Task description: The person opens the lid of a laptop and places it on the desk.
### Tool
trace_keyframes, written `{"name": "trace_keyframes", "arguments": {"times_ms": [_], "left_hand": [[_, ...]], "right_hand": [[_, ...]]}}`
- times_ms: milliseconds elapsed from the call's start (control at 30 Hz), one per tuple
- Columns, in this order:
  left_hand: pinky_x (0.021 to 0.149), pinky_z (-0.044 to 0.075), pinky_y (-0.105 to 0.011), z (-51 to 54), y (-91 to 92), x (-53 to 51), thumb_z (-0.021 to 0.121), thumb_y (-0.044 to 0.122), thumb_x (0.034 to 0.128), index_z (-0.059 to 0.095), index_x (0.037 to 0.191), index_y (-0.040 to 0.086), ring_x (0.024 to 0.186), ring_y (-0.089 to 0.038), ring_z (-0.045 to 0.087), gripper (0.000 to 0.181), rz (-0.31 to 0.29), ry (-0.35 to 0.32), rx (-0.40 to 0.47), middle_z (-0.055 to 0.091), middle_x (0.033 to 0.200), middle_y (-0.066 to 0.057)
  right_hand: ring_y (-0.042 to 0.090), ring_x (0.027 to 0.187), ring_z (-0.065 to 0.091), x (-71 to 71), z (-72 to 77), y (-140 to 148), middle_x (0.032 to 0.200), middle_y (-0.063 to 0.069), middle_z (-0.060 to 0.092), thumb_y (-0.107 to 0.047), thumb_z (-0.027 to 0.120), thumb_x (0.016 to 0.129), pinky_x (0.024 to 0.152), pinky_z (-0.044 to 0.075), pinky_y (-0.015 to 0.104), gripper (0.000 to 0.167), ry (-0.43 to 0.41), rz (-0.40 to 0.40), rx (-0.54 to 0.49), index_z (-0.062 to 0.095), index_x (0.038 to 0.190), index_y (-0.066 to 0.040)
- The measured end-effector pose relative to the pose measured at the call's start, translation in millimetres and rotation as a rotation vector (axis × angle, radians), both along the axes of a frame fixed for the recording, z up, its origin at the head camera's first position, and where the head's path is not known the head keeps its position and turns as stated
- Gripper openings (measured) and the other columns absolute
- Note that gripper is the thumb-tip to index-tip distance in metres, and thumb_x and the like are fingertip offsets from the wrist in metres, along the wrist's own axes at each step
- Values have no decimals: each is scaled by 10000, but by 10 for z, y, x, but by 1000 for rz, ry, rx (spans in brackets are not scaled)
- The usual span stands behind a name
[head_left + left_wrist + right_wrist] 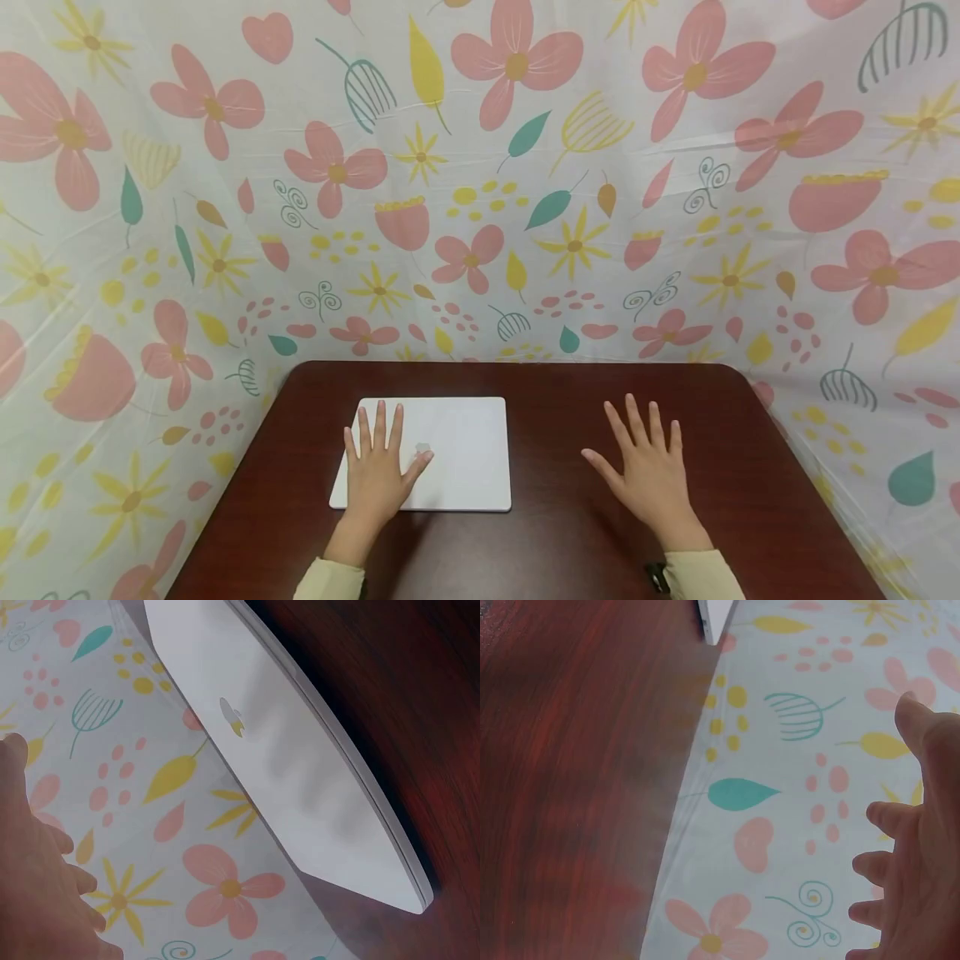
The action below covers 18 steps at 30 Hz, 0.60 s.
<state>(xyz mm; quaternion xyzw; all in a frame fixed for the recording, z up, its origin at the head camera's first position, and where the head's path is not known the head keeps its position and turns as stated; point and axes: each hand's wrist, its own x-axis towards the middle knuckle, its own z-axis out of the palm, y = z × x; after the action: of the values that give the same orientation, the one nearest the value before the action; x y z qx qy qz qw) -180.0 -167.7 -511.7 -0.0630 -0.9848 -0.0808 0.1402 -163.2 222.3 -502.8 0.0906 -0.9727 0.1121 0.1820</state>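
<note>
L hand [375, 479] & R hand [654, 483], head view: both w/ fingers straight & spread. L hand's above the closed white laptop [465, 454], on the L side of the table [555, 467]; R hand's above the R side. L wrist view: L hand at L edge, apart from laptop. R wrist view: R hand at R edge, laptop corner up top, floral cloth [784, 761] btwn.

Diffuse light brightens the head view; a sheen lies towards the near edge of the bench [540, 537], flanked by soft shadows. The wrist views are dimmer; in the left, blurred finger-shaped shadows cross the laptop [289, 772], whose edge bows with distortion.
</note>
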Motion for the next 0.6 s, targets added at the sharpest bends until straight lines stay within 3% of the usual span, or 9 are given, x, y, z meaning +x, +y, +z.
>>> {"name": "trace_keyframes", "arguments": {"times_ms": [200,367,500,600], "left_hand": [[1129,-27,-612,-18,-23,-4,506,647,886,197,1548,148,1451,-365,-130,885,-17,17,12,98,1600,-152],[1118,65,-636,-16,-47,-10,560,618,869,289,1520,110,1456,-403,-19,869,-34,63,-16,174,1584,-171],[1126,66,-624,-5,-71,-26,573,608,868,282,1523,111,1454,-409,18,873,-32,48,-44,184,1581,-163],[1132,57,-616,-2,-88,-39,578,601,870,277,1524,108,1453,-410,34,872,-30,36,-54,198,1578,-161]], "right_hand": [[400,1456,33,-23,-4,-36,1600,139,132,-569,595,871,1122,25,632,845,-13,15,-13,239,1542,-198],[401,1455,47,-54,-34,-58,1593,155,154,-579,580,878,1134,-9,610,861,-28,26,-24,192,1552,-210],[407,1452,66,-88,-59,-88,1586,169,169,-596,564,880,1139,-15,600,851,-36,34,-38,231,1543,-179],[411,1448,97,-118,-72,-117,1576,185,196,-581,585,874,1127,44,623,830,-22,47,-51,298,1520,-145]]}}
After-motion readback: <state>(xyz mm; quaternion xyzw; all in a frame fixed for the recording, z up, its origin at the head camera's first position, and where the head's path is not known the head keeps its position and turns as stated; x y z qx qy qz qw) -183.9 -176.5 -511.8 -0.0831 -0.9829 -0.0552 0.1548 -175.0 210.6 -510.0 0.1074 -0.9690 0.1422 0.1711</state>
